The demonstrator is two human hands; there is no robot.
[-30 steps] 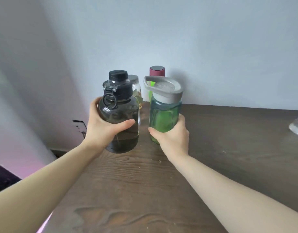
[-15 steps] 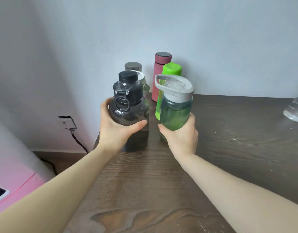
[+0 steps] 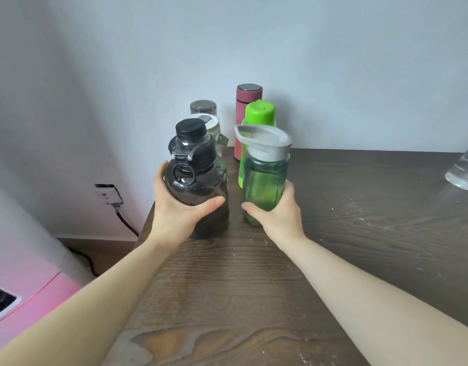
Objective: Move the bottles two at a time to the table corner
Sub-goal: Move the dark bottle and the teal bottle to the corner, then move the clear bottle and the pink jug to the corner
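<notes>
**Two bottles gripped at the table corner**

Head view: the left hand [image 3: 178, 210] is wrapped around the dark bottle [image 3: 196, 180], thumb across its front and fingers behind it. This smoky bottle has a black cap with a clear latch and a ring. Its base is at the tabletop, close to the left edge of the table [image 3: 254, 286]; whether it rests fully on the wood cannot be told.

The right hand [image 3: 277, 211] grasps the green bottle [image 3: 264, 178] low on its body, thumb in front. That bottle has a grey lid with a loop handle and stands upright just right of the dark one, a narrow gap between them. Its base is also at the tabletop, partly hidden by the hand.

Behind them, in the corner against the wall [image 3: 306, 62], stand four more: a pink flask [image 3: 247, 114], a lime-capped bottle [image 3: 259, 114], a white-lidded bottle [image 3: 205, 125] and one with a steel lid [image 3: 202, 107], mostly hidden.

At the right edge, well apart, is a clear bottle [image 3: 464, 170], cut off by the frame. On the wall left of the table sits a socket [image 3: 107, 194] with a dark cable running down.
</notes>
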